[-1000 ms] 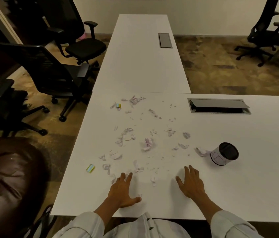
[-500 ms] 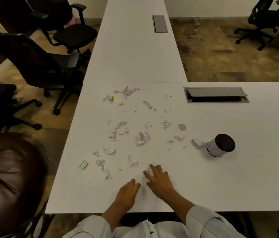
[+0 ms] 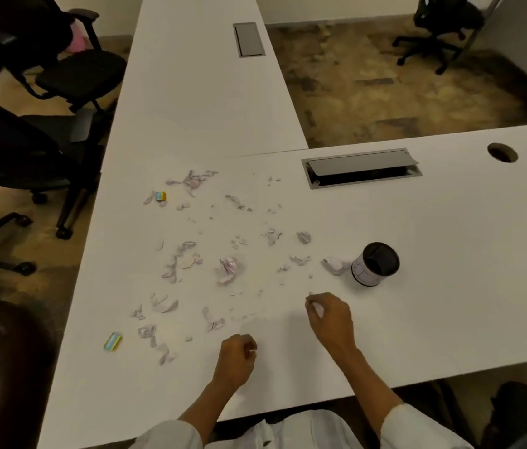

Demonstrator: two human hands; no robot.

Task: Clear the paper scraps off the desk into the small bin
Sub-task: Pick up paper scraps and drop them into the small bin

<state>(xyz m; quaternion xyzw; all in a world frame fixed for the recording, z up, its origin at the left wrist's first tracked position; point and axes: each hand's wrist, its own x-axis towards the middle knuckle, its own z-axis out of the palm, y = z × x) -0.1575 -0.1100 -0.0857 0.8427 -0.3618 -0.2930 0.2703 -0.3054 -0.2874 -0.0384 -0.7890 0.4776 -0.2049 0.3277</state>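
On the white L-shaped worktop (image 3: 450,286), paper scraps (image 3: 228,268) lay scattered across the left-centre area, from near the front edge back to the corner joint. Small bin (image 3: 375,264) stood upright right of the scatter, a dark-mouthed white cylinder with a crumpled scrap (image 3: 335,264) touching its left side. Right hand (image 3: 330,315) sat low over the worktop, well short of the bin, fingers (image 3: 312,303) curled inward and pinching a small pale scrap (image 3: 319,310). Left hand (image 3: 236,359) was near the front edge, closed into a loose fist, with a sliver of pale paper (image 3: 251,351) showing at its fingertips. Both hands were apart, left one nearer the body. Two small yellow-and-blue pieces lay among the scraps: one (image 3: 113,341) near the front-left edge, the other (image 3: 160,196) at the back-left of the scatter. Grey cable hatch (image 3: 362,168) was set into the worktop behind the bin, its flap slightly raised, with a round grommet hole (image 3: 502,152) further right. Black office chairs (image 3: 45,124) stood left of the worktop; another (image 3: 440,24) was far back right on the patterned floor
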